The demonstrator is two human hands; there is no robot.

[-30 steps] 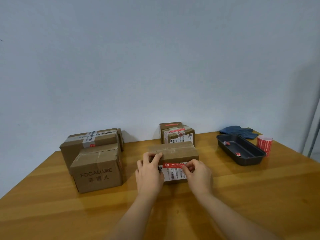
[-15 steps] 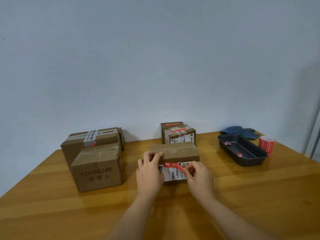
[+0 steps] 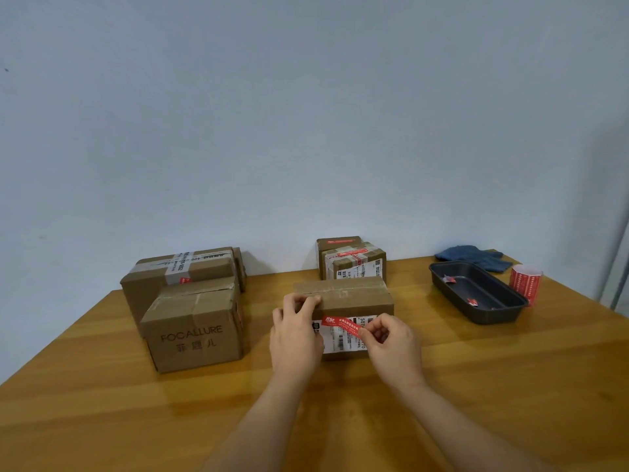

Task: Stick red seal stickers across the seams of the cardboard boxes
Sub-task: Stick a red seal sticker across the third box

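A flat cardboard box (image 3: 354, 294) with a white shipping label on its front stands in the middle of the table. My left hand (image 3: 295, 335) grips its left top edge, fingers over the taped seam. My right hand (image 3: 391, 345) pinches the right end of a red seal sticker (image 3: 341, 325), which slants in front of the box's label. A roll of red stickers (image 3: 525, 284) stands at the far right.
Two cardboard boxes, one printed FOCALLURE (image 3: 195, 327) and a larger one (image 3: 177, 274) behind it, stand at the left. Two small boxes (image 3: 354, 262) with red stickers sit at the back. A black tray (image 3: 476, 292) with sticker scraps and a blue glove (image 3: 473, 257) lie right.
My right hand has drawn back toward me a little, and the red sticker now slants down to the right instead of lying level across the box front. The left hand stays on the box.
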